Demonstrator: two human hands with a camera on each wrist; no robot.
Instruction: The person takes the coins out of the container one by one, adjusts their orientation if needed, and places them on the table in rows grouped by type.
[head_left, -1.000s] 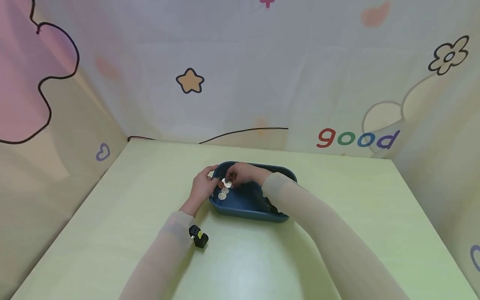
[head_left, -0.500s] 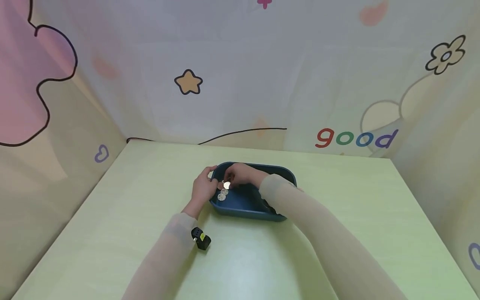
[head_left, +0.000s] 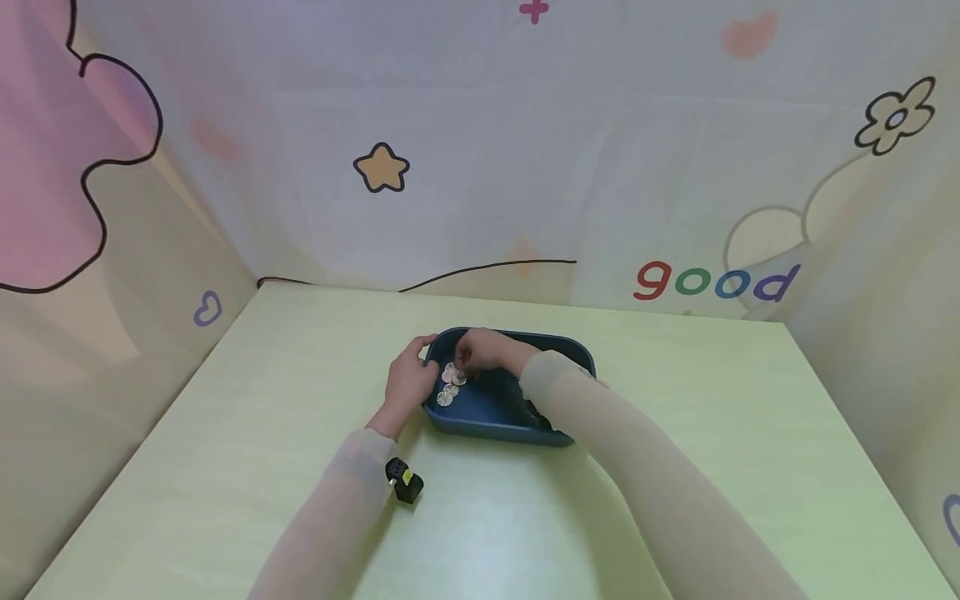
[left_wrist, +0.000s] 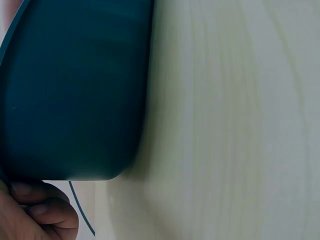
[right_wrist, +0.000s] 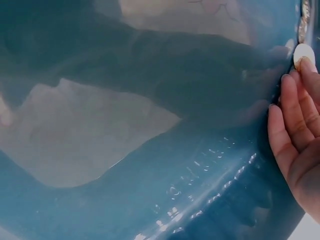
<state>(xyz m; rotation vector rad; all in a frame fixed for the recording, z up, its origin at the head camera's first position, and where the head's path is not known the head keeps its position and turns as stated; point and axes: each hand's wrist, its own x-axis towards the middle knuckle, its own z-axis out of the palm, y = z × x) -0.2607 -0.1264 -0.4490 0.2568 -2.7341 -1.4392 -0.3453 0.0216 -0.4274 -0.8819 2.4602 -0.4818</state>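
Note:
A dark blue tray [head_left: 487,429] sits on the table in the head view. My left hand [head_left: 410,379] grips its left end, thumb at the rim; in the left wrist view its curled fingers [left_wrist: 50,212] show below the tray's edge. Several round coins [head_left: 446,398] lie inside near that end, mostly silvery, one pinkish. Reaching in from the right, my right hand [head_left: 480,350] is at the upper coins. In the right wrist view its thumb and fingertips pinch a shiny coin [right_wrist: 303,52] close to the tray's floor, with more coins just beyond it.
The pale green table [head_left: 300,417] runs back to a printed curtain [head_left: 480,183], with curtain at both sides too. A small black camera [head_left: 405,481] is strapped at the left wrist. Something black [head_left: 542,417] shows beside the right sleeve, over the tray.
My right hand stays at the coins with small finger movements; the upper coins have shifted slightly and more of them shows. The left hand keeps its grip on the tray.

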